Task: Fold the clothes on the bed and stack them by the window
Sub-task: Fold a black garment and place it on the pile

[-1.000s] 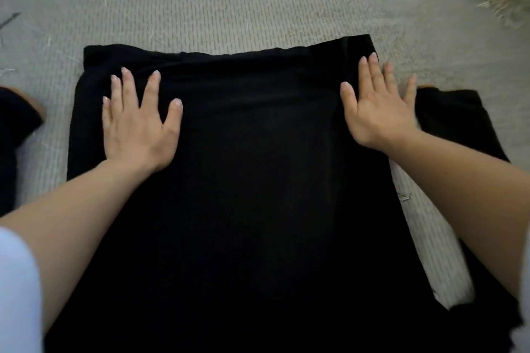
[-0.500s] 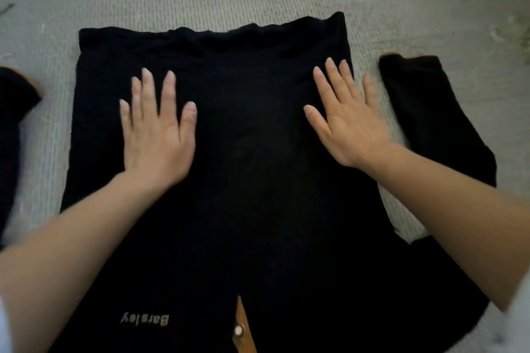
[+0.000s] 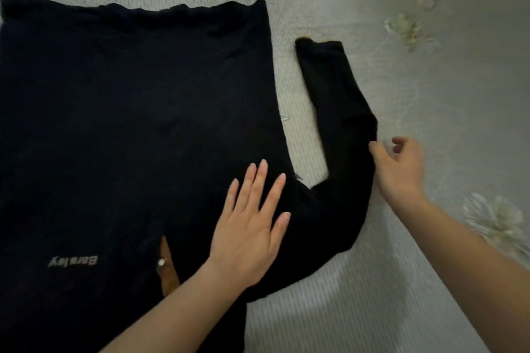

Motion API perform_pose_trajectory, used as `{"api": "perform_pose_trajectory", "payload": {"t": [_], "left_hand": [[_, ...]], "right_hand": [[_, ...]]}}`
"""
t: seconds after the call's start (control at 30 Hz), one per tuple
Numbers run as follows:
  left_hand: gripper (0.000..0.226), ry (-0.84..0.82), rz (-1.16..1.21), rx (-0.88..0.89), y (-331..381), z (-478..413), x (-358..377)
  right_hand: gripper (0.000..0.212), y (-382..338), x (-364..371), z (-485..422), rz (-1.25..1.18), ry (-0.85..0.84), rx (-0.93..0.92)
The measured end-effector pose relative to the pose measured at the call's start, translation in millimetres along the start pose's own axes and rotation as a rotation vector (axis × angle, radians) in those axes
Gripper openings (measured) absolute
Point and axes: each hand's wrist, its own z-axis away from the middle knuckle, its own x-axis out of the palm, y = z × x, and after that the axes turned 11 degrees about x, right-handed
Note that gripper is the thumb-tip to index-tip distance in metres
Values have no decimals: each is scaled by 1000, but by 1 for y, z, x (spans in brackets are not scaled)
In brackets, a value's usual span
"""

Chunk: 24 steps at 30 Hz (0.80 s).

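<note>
Black long-sleeved top (image 3: 129, 123) spread on the bed (image 3: 372, 295), left hand (image 3: 249, 226) pressing flat, grip open, right hand (image 3: 401, 172) grip loose and empty beside the bent sleeve (image 3: 335, 100).

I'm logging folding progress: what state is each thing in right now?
black top: spread flat, unfolded.
sleeve: bent at the elbow, lying beside the body.
left hand: flat, fingers straight, pressing the black top.
right hand: loosely curled at the sleeve's bend, gripping nothing.
</note>
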Motion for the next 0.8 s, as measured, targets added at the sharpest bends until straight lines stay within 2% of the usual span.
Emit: {"api": "perform_pose_trajectory", "payload": {"t": [0.03,0.07,0.13,0.2,0.27,0.33,0.37,0.43,0.5,0.57,0.63,0.7,0.77,0.8], "left_hand": [[58,2,19,-10,9,-1,5],[59,-3,34,-25,15,-1,10],[60,-17,24,-46,20,-2,16],[60,-7,6,-55,19,-2,15],[60,10,18,-82,19,-2,12],[59,27,27,-105,19,0,10],[58,21,22,-111,20,1,9],[59,-26,-4,-119,23,5,10],[62,-54,-27,-127,29,7,12],[62,-45,-41,-113,37,6,12],[62,-26,-30,-82,46,6,12],[63,-29,-11,-84,53,12,15],[64,-45,24,-132,59,17,17],[64,-42,42,-155,61,17,16]], "right_hand": [[49,0,-1,1,-11,-63,36],[40,-1,0,0,9,-138,47],[13,-10,-2,1,-34,-209,60],[19,-18,-13,-1,-289,-120,96],[16,-17,-35,-3,-572,55,156],[15,-4,-55,0,-641,130,203],[12,7,-61,3,-633,93,252],[6,27,-66,10,-650,-113,430],[16,37,-69,16,-743,-343,612],[27,34,-73,17,-832,-353,641],[24,21,-74,22,-918,-239,577],[4,-6,-67,36,-895,-39,406],[25,-47,-51,63,-831,109,50],[32,-70,-38,79,-756,112,-182]]}}
